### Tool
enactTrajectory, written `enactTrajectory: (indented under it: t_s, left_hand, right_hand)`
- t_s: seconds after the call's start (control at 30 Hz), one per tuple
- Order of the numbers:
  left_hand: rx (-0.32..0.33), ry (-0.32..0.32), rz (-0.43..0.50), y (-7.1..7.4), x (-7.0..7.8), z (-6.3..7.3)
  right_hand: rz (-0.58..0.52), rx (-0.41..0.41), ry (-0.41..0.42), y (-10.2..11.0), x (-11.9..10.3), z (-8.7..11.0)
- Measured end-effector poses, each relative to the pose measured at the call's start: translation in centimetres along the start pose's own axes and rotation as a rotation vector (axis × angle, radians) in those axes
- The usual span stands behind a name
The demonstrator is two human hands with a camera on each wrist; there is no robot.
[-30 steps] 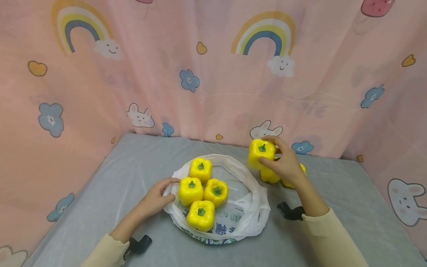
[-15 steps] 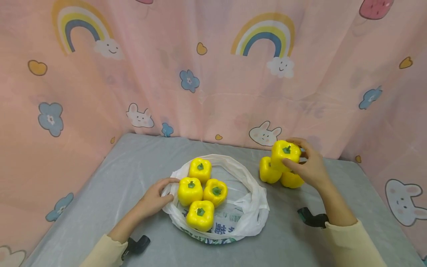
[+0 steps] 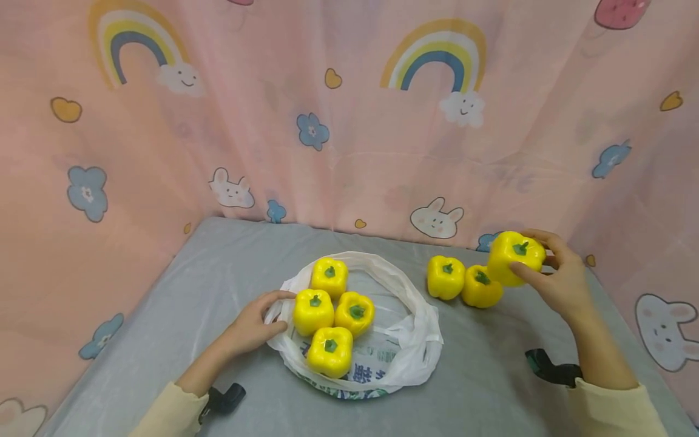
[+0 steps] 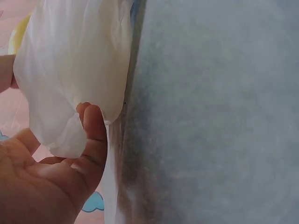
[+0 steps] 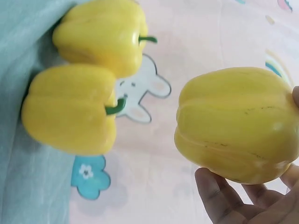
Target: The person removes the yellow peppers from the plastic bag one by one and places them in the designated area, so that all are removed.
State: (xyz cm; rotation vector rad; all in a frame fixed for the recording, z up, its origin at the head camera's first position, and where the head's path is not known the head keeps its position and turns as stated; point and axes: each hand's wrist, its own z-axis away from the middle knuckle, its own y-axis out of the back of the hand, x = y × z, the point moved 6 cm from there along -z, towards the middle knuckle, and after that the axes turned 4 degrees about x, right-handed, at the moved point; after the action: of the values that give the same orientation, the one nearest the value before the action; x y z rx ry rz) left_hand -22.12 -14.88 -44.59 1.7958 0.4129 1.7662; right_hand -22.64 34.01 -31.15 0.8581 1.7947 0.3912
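Note:
My right hand grips a yellow bell pepper with a green stem, raised above the table's right side. The right wrist view shows the fingers round this pepper's side. Just left of it, two more yellow bell peppers stand side by side, a left one and a right one. At the left rim of a white plastic bag, my left hand holds the thin film between thumb and fingers. Several yellow peppers sit in the left half of the opened bag.
A grey cloth covers the table. Behind and at both sides hangs a pink curtain printed with rainbows, rabbits and flowers. Printed lettering shows on the bag's bottom.
My right hand has carried its pepper rightward, past the two standing peppers, which now show fully. The left hand and the bag have stayed in place.

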Motion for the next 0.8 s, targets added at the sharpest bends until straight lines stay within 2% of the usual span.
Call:
enactTrajectory:
  t_s: [0.2, 0.37, 0.6, 0.8]
  left_hand:
    - [-0.014, 0.030, 0.000, -0.1, -0.1, 0.1]
    - [-0.011, 0.010, -0.012, -0.1, 0.0, 0.1]
    - [-0.002, -0.014, -0.018, 0.0, 0.0, 0.1]
    - [0.003, -0.022, -0.020, -0.1, -0.1, 0.1]
  right_hand:
    - [0.034, 0.019, -0.059, 1.1, 1.5, 0.1]
    - [0.069, 0.016, -0.063, 1.4, 3.0, 0.0]
    - [0.120, -0.079, -0.100, 0.7, 5.9, 0.0]
    - [0.125, -0.137, -0.085, -0.2, 7.8, 0.1]
